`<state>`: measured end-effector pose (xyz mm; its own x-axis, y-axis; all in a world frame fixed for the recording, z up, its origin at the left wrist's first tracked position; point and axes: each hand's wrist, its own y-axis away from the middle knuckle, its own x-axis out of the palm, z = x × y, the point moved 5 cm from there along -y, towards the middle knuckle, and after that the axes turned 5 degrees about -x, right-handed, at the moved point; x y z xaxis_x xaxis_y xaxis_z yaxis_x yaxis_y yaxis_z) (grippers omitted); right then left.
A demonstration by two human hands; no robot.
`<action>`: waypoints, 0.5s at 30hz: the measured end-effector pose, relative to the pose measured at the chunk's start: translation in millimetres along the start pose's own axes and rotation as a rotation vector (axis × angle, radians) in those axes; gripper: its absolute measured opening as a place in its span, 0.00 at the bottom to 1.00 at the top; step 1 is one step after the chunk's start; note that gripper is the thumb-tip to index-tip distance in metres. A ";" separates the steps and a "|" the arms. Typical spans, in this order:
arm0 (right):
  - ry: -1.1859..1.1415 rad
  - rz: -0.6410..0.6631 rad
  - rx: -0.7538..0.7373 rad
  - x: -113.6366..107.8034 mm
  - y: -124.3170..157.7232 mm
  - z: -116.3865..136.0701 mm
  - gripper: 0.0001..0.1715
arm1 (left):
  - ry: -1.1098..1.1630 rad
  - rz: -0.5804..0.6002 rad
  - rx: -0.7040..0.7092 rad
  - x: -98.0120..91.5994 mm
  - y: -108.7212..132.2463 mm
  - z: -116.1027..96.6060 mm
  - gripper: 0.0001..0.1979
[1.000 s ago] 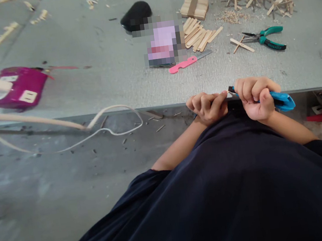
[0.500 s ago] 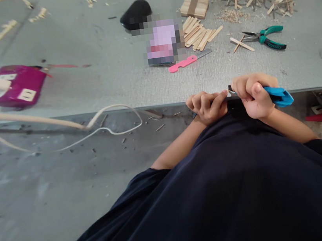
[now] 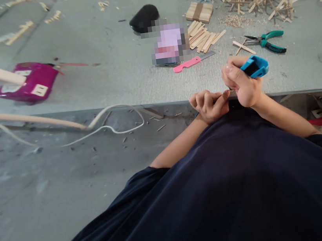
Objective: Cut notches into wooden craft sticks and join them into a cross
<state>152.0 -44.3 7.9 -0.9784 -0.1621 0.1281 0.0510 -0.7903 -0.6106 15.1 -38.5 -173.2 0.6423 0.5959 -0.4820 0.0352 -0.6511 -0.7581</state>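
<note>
- Left hand (image 3: 210, 106) is balled in a fist at the table (image 3: 114, 79) edge; what it grips is hidden.
- Right hand (image 3: 241, 85) is clenched round the cutter (image 3: 256, 66), butt tipped up, touching the left thumb.
- Pliers (image 3: 266, 40) and sticks (image 3: 203, 38) lie beyond.

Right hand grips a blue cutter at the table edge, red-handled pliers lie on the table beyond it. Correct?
Not quite. The head view shows the pliers have green handles, not red. The rest holds: the right hand grips the blue cutter at the edge of the table, and the pliers lie on the table beyond it.
</note>
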 end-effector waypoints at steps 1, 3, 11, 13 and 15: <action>-0.012 -0.029 -0.027 -0.7 1.9 1.4 0.50 | 0.018 0.009 0.000 -0.1 -0.6 -0.3 0.10; -0.057 -0.138 -0.073 -5.7 9.6 5.2 0.48 | 0.046 0.000 0.015 -1.8 -1.6 -2.6 0.10; -0.201 -0.176 -0.273 -12.2 18.7 18.4 0.42 | -0.055 -0.193 0.142 -6.6 4.1 0.3 0.14; -0.215 -0.113 -0.260 -10.1 14.8 17.6 0.42 | 0.023 -0.169 0.153 -4.0 7.7 9.5 0.18; -0.242 -0.075 -0.269 -9.7 13.0 16.9 0.44 | 0.140 -0.039 0.110 1.4 8.3 17.8 0.24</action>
<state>165.6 -63.0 11.9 -0.9001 -0.2699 0.3420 -0.1054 -0.6267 -0.7721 2.6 -34.7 -188.0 0.7426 0.5437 -0.3911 -0.0165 -0.5689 -0.8222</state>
